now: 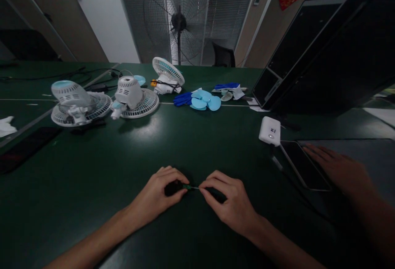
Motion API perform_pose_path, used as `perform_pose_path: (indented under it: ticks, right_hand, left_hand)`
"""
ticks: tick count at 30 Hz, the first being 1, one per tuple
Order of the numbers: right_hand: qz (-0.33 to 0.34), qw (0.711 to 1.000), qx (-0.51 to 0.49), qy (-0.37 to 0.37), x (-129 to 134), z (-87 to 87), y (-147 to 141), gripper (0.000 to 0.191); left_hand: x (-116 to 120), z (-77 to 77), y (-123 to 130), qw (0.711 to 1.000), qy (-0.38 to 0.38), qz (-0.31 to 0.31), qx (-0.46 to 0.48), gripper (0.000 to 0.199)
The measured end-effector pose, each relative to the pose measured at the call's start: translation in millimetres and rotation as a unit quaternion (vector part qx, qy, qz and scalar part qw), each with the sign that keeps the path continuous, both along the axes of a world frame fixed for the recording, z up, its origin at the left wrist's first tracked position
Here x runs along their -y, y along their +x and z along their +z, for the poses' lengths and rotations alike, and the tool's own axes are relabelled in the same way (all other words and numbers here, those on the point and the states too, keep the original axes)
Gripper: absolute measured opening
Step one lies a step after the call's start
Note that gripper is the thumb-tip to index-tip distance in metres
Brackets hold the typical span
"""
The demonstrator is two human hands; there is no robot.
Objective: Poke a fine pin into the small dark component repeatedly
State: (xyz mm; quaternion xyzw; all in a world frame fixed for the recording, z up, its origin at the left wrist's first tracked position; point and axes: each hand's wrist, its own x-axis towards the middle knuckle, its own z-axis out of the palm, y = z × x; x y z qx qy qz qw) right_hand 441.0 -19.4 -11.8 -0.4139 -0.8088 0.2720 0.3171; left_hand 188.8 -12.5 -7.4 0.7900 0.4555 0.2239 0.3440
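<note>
A small screwdriver (187, 186) with a green handle and a thin metal shaft lies level between my two hands, low over the dark green table (185, 147). My left hand (160, 188) pinches the handle end between thumb and forefinger. The tip of the shaft is caught between the thumb and fingers of my right hand (230, 198), which hides its very end. Both hands are close to the tabletop, near the middle of the view.
White desk fans (74, 100), (131, 96), (166, 75) stand at the back left. Behind the middle are blue fan blades (205, 99) and blue gloves (182, 99). At right are a white power bank (270, 131), a phone (304, 164), a monitor (324, 55) and another person's hand (336, 168).
</note>
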Motion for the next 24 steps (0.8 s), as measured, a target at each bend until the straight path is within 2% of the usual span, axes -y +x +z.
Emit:
perform_pose_path:
  ticks: [6,17,24]
  right_hand:
    - [0.002,1.0,0.012,0.007,0.3,-0.3,-0.2,0.013]
    - [0.016,0.999,0.02,0.02,1.1,0.8,-2.1,0.014]
    - [0.021,0.998,-0.059,0.007,0.0,3.4,-8.9,0.014]
  left_hand:
    - [0.1,-4.0,-4.8,1.0,0.008,-0.006,0.01,0.015]
    - [0.5,-2.3,-3.5,1.0,0.009,-0.013,-0.003,0.014]
    - [2.4,-2.8,-0.6,0.998,0.021,-0.056,0.001,0.013]
